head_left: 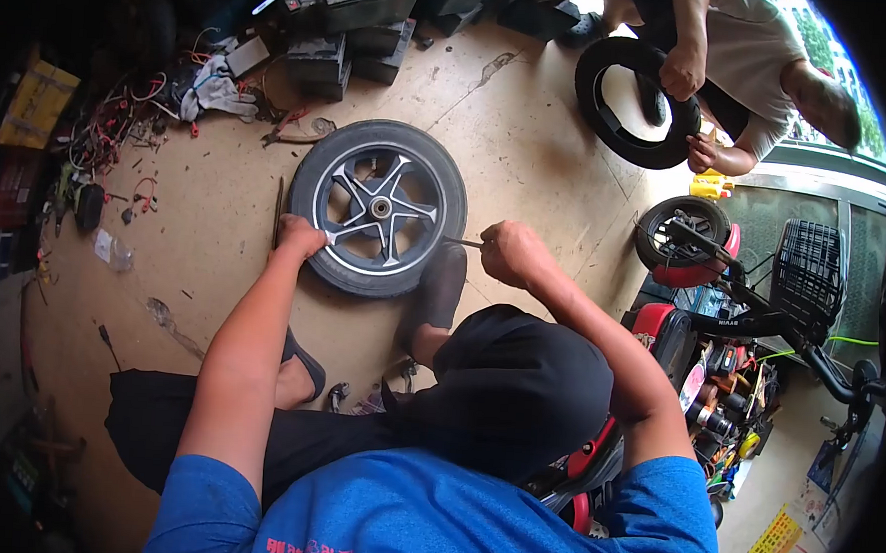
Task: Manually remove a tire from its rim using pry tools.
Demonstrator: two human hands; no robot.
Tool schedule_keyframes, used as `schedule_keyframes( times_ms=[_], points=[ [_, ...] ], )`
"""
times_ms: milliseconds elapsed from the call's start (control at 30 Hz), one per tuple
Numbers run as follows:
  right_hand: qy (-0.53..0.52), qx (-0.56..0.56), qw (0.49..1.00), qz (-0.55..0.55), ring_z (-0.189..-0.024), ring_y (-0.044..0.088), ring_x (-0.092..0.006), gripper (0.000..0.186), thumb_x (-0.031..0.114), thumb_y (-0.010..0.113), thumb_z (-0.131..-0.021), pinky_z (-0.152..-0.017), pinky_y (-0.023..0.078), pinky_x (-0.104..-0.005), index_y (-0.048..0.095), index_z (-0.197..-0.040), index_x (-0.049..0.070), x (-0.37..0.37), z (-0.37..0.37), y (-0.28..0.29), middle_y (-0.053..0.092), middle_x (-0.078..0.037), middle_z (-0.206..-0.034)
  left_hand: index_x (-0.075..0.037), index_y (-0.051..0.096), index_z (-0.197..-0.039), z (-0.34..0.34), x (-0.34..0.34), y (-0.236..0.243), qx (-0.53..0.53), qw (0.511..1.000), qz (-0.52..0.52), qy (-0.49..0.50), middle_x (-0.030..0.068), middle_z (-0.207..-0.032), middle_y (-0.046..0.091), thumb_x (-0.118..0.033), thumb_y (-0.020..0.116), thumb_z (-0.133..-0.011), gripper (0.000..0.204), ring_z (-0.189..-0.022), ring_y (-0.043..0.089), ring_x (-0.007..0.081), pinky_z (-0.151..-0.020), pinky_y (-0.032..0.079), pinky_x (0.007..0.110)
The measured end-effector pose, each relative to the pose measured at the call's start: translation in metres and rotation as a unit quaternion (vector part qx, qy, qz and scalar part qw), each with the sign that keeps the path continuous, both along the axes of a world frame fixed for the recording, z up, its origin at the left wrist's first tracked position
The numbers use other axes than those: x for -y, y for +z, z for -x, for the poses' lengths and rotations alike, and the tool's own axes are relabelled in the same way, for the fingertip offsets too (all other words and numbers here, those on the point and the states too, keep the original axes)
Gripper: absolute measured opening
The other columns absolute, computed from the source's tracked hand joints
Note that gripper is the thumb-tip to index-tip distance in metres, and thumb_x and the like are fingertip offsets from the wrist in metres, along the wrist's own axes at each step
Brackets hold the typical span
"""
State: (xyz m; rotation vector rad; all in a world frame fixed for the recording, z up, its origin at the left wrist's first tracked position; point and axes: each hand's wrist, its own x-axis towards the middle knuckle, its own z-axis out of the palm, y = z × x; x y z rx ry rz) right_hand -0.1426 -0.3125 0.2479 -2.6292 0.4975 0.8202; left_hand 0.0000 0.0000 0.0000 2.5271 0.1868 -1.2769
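Note:
A small wheel with a black tyre (377,208) and a silver spoked rim lies flat on the tan floor (530,141) in front of me. My left hand (300,237) rests closed on the tyre's near left edge, beside a thin metal bar (278,213) lying along the tyre. My right hand (509,252) is closed on a slim metal tool (462,242) whose tip points at the tyre's right side. My foot in a black sock (440,288) presses against the tyre's near right edge.
Another person at the upper right holds a loose black tyre (628,101) with both hands. A red electric scooter (733,292) with a black basket stands at the right. Black batteries (351,21), wires and rags clutter the far left floor.

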Motion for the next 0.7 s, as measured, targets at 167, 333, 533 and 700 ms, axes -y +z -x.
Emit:
schedule_keyframes(
  times_ms=[167, 333, 533, 700],
  points=[
    [0.061, -0.054, 0.997, 0.009, -0.088, 0.069, -0.0448, 0.020, 0.008, 0.056, -0.078, -0.083, 0.056, -0.0498, 0.073, -0.083, -0.001, 0.002, -0.022, 0.003, 0.069, -0.027, -0.084, 0.021, 0.023, -0.145, -0.011, 0.003, 0.014, 0.025, 0.989, 0.095, 0.113, 0.0347, -0.147, 0.045, -0.034, 0.088, -0.074, 0.111, -0.137, 0.049, 0.0382, -0.115, 0.040, 0.037],
    [0.112, -0.111, 0.987, -0.020, -0.086, 0.068, -0.0452, 0.031, 0.016, 0.055, -0.093, -0.080, 0.055, -0.0510, 0.066, -0.113, -0.005, 0.004, -0.021, 0.010, 0.071, -0.025, -0.092, 0.017, 0.031, -0.142, -0.040, 0.045, 0.057, 0.122, 0.987, 0.063, 0.088, 0.0324, -0.143, 0.051, -0.031, 0.087, -0.076, 0.100, -0.133, 0.053, 0.0406, -0.110, 0.046, 0.042],
    [-0.026, -0.123, 0.989, -0.082, -0.084, 0.066, -0.0467, 0.017, 0.012, 0.059, -0.090, -0.076, 0.052, -0.0539, 0.060, -0.100, -0.001, -0.013, -0.037, 0.014, 0.068, -0.026, -0.083, 0.009, 0.038, -0.134, -0.053, 0.055, 0.062, 0.102, 0.990, -0.057, 0.082, 0.0338, -0.142, 0.045, -0.026, 0.082, -0.080, 0.078, -0.131, 0.049, 0.0479, -0.109, 0.045, 0.049],
    [-0.197, -0.172, 0.960, -0.096, -0.099, 0.066, -0.0471, 0.032, 0.016, 0.058, -0.091, -0.087, 0.053, -0.0507, 0.066, -0.116, -0.002, -0.019, -0.040, 0.007, 0.068, -0.031, -0.100, 0.008, 0.033, -0.137, -0.040, 0.060, 0.051, 0.122, 0.988, -0.094, 0.031, 0.0323, -0.139, 0.046, -0.029, 0.083, -0.080, 0.085, -0.129, 0.052, 0.0436, -0.111, 0.043, 0.047]
  ],
)
